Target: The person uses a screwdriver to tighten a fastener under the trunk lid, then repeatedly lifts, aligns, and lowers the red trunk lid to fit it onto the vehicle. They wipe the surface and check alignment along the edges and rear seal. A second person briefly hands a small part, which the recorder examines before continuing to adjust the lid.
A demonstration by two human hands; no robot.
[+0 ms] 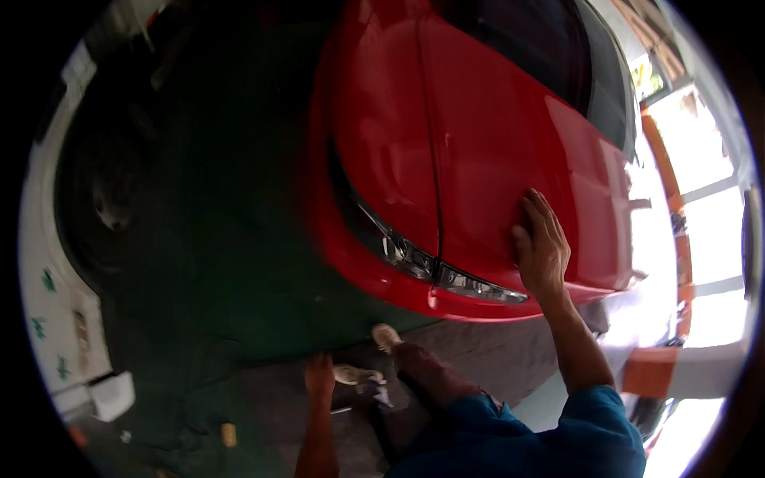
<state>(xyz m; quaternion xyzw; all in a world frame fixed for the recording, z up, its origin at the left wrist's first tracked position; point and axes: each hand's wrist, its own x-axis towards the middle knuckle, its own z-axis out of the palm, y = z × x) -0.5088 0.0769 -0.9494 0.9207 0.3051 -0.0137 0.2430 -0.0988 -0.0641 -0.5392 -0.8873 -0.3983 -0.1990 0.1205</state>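
My right hand point(543, 248) lies on the hood point(490, 171) of a red car, fingers stretched out and flat against the paint. Just below that hand is the car's front edge with a clear headlight point(414, 259) split by a panel gap. My left hand point(319, 378) hangs low beside my legs, well away from the car; its fingers are dim and blurred, and whether they hold anything does not show. Near it are my light-coloured shoes point(386, 338) and a small whitish-grey item point(378, 391) whose kind I cannot make out.
A white vehicle point(72, 319) with a dark wheel point(103, 199) stands at the left. The floor is dark green point(239, 303), with a brownish section under my feet. A small yellow object point(229, 435) lies at the lower left. Bright openings with orange-painted posts point(652, 373) are at the right.
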